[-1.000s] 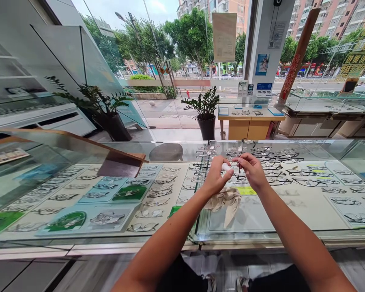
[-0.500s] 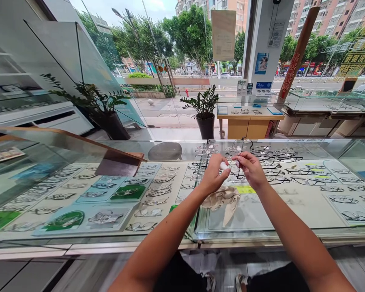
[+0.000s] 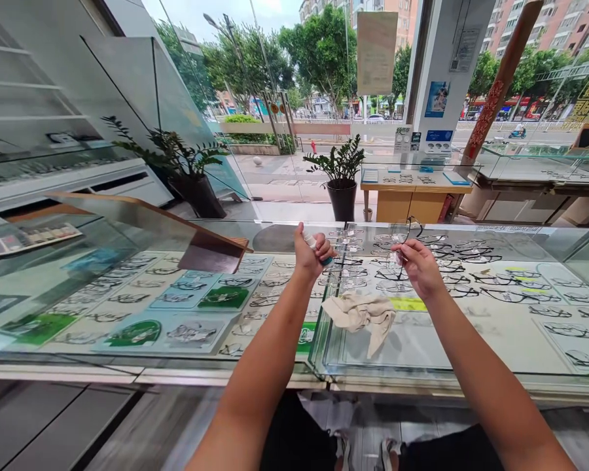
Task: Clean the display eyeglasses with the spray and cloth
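My left hand (image 3: 313, 252) is raised over the glass counter, its fingers wrapped round a small bottle (image 3: 310, 241) with a white top and a bluish-green lower end. The thumb points up beside the top. To the right, my right hand (image 3: 421, 265) pinches a pair of dark-framed eyeglasses (image 3: 414, 227), held on edge above the counter. Its exact outline blends with the frames behind it. A crumpled beige cloth (image 3: 358, 314) lies on the glass below and between my hands.
The glass display counter (image 3: 397, 356) holds rows of eyeglasses on light panels. At left, a slanted wooden-edged board (image 3: 211, 255) rests on the glass. Potted plants (image 3: 342, 196) stand beyond the counter, before the window. A low table (image 3: 412, 203) with more glasses is behind.
My left hand has moved left, away from the eyeglasses, with the bottle, and its thumb has lifted. My right hand still holds the eyeglasses. The view has shifted slightly.
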